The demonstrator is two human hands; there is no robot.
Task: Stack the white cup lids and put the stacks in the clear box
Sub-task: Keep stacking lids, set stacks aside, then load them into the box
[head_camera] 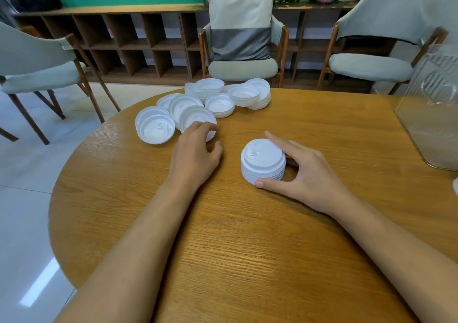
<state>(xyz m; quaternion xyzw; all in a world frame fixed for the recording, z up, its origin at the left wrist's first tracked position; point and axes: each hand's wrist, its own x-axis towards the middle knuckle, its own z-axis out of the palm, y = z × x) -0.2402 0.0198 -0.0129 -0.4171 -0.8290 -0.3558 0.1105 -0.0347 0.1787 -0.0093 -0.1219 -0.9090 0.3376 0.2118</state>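
A neat stack of white cup lids stands on the round wooden table, right of centre. My right hand holds it, thumb at its near edge and forefinger along its far side. A loose heap of white lids lies at the table's far left, most of them upside down. My left hand reaches into that heap and grips the nearest lid with curled fingers. The clear box stands at the table's right edge, cut off by the frame.
Three grey upholstered chairs surround the table: one at left, one behind with a cushion, one at back right. A low wooden shelf unit runs along the green wall. The table's left edge drops to a tiled floor.
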